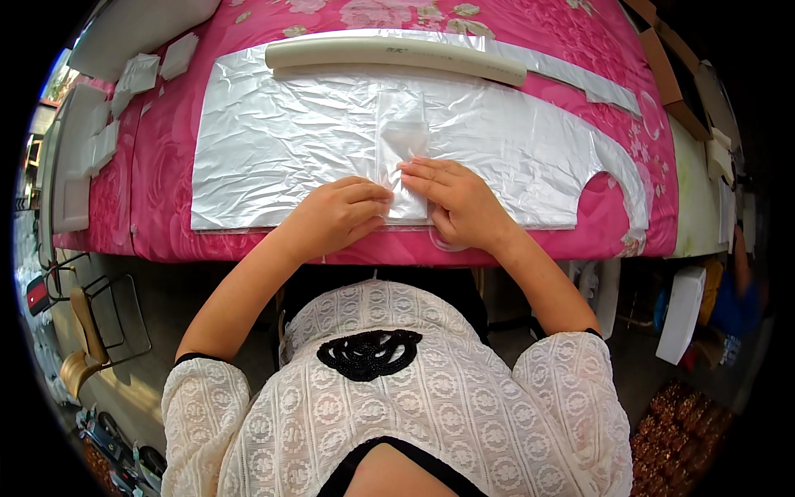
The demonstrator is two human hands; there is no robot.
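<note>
A stack of thin, shiny white plastic sheets, cut with a curved notch at the right, lies across the pink floral cloth in front of me. On its middle rests a narrow folded piece of clear plastic film. My left hand has its fingers closed in a pinch at the film's left edge, near the bottom. From the right, my right hand lies with fingers stretched over the film and the thumb apart below. A long off-white tube lies across the sheets' far side.
The pink floral tablecloth covers the table. Small folded white packets lie at the left, beside white foam-like blocks. Cardboard boxes stand at the far right. A chair is on the floor at left.
</note>
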